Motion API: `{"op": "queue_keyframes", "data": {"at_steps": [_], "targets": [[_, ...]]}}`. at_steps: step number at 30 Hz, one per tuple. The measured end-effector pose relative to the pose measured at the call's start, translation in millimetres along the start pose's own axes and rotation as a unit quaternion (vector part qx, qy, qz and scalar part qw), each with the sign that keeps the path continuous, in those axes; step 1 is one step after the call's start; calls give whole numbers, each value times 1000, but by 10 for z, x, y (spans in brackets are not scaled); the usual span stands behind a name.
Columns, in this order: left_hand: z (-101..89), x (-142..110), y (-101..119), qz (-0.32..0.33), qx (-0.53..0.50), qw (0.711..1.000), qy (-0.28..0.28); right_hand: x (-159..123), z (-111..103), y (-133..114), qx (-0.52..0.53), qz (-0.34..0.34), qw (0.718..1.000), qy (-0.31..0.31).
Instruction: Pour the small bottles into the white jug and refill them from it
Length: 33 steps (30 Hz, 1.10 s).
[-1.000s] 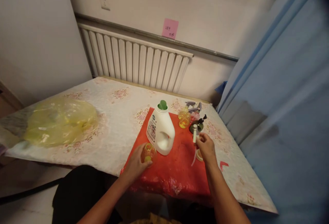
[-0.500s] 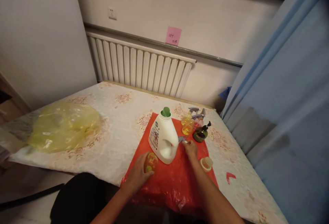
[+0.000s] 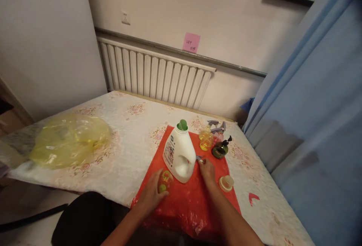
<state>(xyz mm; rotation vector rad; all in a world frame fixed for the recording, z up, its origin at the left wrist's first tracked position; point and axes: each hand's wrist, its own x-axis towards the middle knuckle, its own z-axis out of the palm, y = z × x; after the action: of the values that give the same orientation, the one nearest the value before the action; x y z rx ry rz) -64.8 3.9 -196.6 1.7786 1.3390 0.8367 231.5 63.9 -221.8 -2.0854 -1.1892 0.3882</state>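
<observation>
My left hand is wrapped round a small clear yellow bottle with an uncapped neck, upright on the red plastic sheet. My right hand pinches a grey trigger spray head, partly covered by my fingers, close to the sheet. Between the hands stands a large white jug with a handle, a label and a green piece in its open mouth. Beyond my right hand are yellow spray bottles, a pink one and a dark green pump bottle.
A cream cap rests on the sheet's right side, with a red scrap beyond it. A yellow plastic bag lies on the flowered tablecloth. A black stool stands at front left; a blue curtain hangs right.
My right hand has shifted slightly toward me with the spray head. My left hand stays round the small bottle. The view has tilted a little.
</observation>
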Motion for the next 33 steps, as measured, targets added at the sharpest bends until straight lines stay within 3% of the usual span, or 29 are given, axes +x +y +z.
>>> {"op": "queue_keyframes", "data": {"at_steps": [6,13,18,23,33], "targets": [[-4,-1,0,1,3,1000,-6,-109,-124,-131,75,-57,994,53],[5,1,7,-3,11,1000,-13,-419,-286,-435,232,-127,964,17],[9,-16,5,-1,13,1000,-18,-650,-270,-610,297,-153,942,-18],[-2,-24,20,-10,13,1000,-18,-719,-146,-730,295,-147,944,-30],[23,-52,-63,18,-7,1000,-2,-661,35,-855,231,-78,970,6]]}}
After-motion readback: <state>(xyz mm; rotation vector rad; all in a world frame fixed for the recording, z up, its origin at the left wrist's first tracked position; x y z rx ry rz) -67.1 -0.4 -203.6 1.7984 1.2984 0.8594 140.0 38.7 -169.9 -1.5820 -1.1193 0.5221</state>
